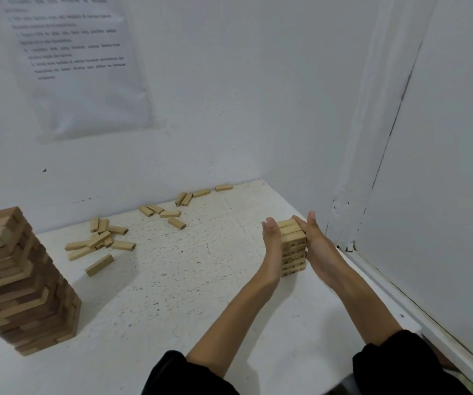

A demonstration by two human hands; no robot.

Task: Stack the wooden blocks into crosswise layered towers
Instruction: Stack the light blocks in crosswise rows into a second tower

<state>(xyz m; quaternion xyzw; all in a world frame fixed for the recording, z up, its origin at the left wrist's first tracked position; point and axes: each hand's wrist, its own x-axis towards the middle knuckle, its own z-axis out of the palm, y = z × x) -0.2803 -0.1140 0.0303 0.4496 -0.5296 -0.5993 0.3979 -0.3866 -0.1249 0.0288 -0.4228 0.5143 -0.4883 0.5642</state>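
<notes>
A small tower of pale wooden blocks (293, 248) stands several layers high near the right side of the white table (189, 295). My left hand (271, 246) presses flat against its left face with straight fingers. On the opposite face lies my right hand (313, 240), also flat, so the tower sits squeezed between both palms. A tall, darker block tower (16, 280) rises at the left edge, its layers crosswise. Loose pale blocks (101, 242) lie scattered in the middle, and more loose blocks (172, 210) lie by the back wall.
White walls close off the table at the back and right, meeting in a corner (343, 246) just behind the small tower. A printed paper sheet (78, 67) hangs on the back wall. Black sleeves cover my upper arms.
</notes>
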